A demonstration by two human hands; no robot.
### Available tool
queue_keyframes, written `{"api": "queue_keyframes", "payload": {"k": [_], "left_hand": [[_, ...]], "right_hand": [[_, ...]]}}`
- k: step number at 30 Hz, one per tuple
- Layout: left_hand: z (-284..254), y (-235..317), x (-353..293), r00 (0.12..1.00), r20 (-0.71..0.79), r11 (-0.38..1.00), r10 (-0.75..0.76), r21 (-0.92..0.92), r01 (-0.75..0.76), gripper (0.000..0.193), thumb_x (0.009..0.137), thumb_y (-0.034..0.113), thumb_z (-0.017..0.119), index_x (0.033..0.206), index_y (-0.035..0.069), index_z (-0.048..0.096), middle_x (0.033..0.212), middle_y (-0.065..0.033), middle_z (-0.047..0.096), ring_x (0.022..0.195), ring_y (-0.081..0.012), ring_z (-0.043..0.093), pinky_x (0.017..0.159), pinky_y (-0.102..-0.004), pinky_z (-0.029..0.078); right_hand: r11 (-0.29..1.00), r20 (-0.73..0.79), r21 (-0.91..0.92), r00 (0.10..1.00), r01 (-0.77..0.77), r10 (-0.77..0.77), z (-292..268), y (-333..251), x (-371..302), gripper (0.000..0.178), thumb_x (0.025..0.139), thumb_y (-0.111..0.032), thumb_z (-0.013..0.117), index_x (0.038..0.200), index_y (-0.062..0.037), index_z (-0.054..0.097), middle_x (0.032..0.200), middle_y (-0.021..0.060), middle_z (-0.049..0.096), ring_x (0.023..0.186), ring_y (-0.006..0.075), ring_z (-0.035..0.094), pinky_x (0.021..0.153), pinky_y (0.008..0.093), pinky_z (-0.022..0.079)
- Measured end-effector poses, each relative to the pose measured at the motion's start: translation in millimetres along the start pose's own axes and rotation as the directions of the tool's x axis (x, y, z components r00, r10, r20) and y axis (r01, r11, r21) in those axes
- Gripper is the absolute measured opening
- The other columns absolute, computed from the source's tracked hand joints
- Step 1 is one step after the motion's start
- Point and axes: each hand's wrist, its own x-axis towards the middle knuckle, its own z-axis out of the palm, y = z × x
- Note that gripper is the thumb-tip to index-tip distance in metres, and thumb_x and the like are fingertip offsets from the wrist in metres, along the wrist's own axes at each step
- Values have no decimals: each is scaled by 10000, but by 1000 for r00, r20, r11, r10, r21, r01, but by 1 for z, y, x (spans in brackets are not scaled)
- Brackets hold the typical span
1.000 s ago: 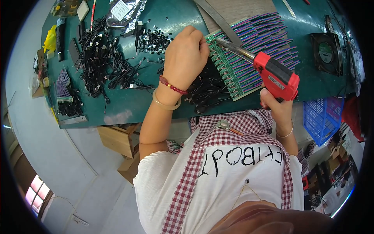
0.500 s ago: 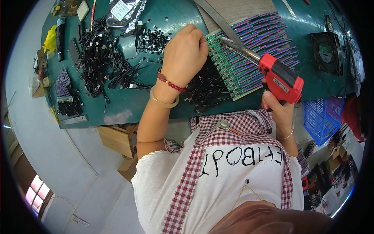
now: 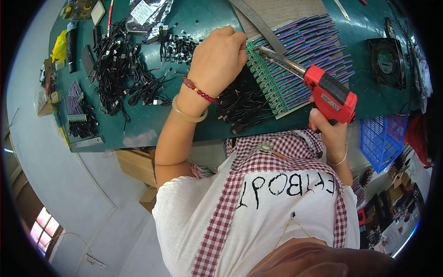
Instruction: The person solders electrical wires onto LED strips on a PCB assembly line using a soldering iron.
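My right hand (image 3: 326, 125) is wrapped round the handle of a red and black soldering gun (image 3: 330, 94). The gun's metal tip points left, at the upper left corner of a green circuit board panel (image 3: 269, 85). Beside that corner, my left hand (image 3: 218, 54) is closed, knuckles up. Its fingertips are turned away, so whatever they pinch is hidden. Along the panel's left edge runs a row of soldered wire ends, with black cables (image 3: 244, 104) bunched below my left wrist. Many narrow strips with purple and blue lines fan out to the right of the panel.
A curved metal strip (image 3: 260, 25) lies across the panel's top. Left are tangled black cables (image 3: 113, 78), small black connectors (image 3: 182, 48) and a plastic bag (image 3: 147, 16). A black fan (image 3: 386, 62) stands right, above a blue basket (image 3: 383, 143) beyond the green table's edge.
My left forearm and wrist have shifted slightly left, with the hand tilting a little. The soldering gun has moved slightly left and down, its tip still at the panel's corner.
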Motion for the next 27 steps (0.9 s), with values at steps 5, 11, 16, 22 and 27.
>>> {"api": "queue_keyframes", "payload": {"k": [5,11,16,22,27], "left_hand": [[1,4,1,1000,1,999,4,51,-4,56,741,89,578,753,42,551,780,-99,558,783,-293,559,649,-385,468],[1,7,3,999,-11,992,40,121,-38,44,717,81,571,723,47,543,752,-92,540,756,-278,554,629,-379,472],[2,7,4,997,-27,987,74,143,-69,42,703,78,571,707,45,544,741,-90,533,742,-271,551,612,-376,474],[3,7,3,998,-16,988,54,146,-51,41,706,77,568,706,45,543,745,-88,535,744,-269,553,610,-375,478],[2,9,4,999,-11,988,38,153,-36,40,709,77,565,708,44,542,749,-89,538,747,-268,554,616,-375,480]], "right_hand": [[1000,-1,-16,1000,-12,12,1,3,-2,175,785,-86,688,926,-32,599,689,-29,557,556,41,500,493,196,386],[999,-7,-44,1000,4,-4,2,3,-4,192,781,-86,691,938,-30,595,686,-24,559,558,47,504,496,200,395],[999,-53,19,997,49,-48,-2,5,-4,237,773,-58,689,982,-20,582,679,-16,554,533,52,498,472,206,389],[995,-53,60,995,82,-79,1,1,-4,253,779,-34,672,1010,-13,569,659,-15,542,519,53,489,461,205,379],[1000,-48,9,999,1,-1,0,2,-5,232,773,-58,690,979,-15,592,685,-22,557,537,44,491,480,195,378]]}}
